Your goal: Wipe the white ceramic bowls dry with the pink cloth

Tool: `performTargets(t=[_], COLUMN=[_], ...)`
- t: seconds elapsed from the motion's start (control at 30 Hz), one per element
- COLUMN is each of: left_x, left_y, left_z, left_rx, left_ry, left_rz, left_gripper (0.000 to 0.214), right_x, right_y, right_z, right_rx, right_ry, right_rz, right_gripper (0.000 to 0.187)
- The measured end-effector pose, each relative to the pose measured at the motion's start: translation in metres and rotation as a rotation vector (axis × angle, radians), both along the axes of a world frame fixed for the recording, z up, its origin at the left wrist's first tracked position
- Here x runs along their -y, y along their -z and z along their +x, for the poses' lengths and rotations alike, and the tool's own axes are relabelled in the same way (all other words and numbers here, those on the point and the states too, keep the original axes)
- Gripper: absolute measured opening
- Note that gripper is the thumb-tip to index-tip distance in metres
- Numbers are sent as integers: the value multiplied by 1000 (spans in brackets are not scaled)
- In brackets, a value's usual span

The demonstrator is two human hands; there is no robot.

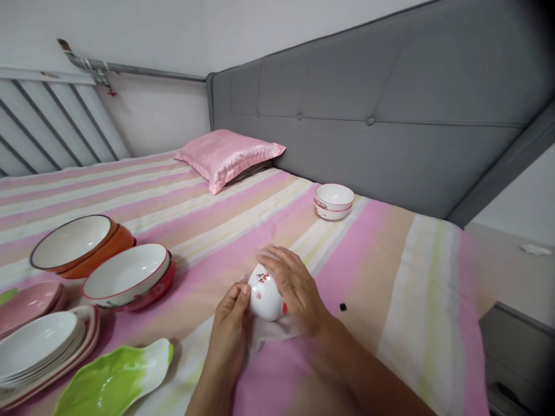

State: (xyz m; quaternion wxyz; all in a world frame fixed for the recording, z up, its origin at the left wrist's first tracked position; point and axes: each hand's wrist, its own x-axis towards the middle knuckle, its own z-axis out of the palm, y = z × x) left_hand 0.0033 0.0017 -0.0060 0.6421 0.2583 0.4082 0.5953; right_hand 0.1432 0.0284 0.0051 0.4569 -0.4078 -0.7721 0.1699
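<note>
In front of me, a small white bowl [265,303] with red flower prints is tilted, its outer side towards me. My left hand [232,315] pinches it at the left edge, thumb on top. Curled over its right side is my right hand [297,283], with the fingertips slightly blurred. Beneath the bowl a pale cloth [277,332] shows, partly hidden by the hands. Farther back, two stacked white bowls [335,199] with red rims stand by the headboard.
Left on the striped bed sheet [403,312] are orange bowls [93,254], red-rimmed bowls [130,274], pink dishes [34,306], white oval plates [39,344] and a green leaf-shaped dish [117,375]. A small black piece [343,307] lies right. A pink pillow [229,156] rests near the grey headboard [347,92].
</note>
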Motion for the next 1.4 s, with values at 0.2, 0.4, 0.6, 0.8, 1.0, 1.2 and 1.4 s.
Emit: performTargets(t=[0.2,0.4,0.6,0.8,1.0,1.2,1.4], left_x=[0,2,-1,-4,-2,0,-1], left_y=[1,1,4,11,8,7,8], left_z=[-2,-2,-3,-6,-3,-1,-2], left_rx=[-29,-22,33,28,41,-36,-180], left_ry=[5,15,-13,-26,-17,15,99], left_rz=[-13,-10,-3,51,36,24,106], left_gripper=[30,29,26,26,29,29,31], right_x=[-18,-18,0,13,14,4,-14], right_y=[20,26,6,3,2,1,16], right_z=[3,0,1,-11,-13,-3,10], right_rx=[-491,-637,-68,285,303,100,-239], right_ry=[-66,-94,-52,-5,3,37,52], right_rz=[-307,-382,12,218,219,108,-86], right_gripper=[47,50,44,45,46,41,42])
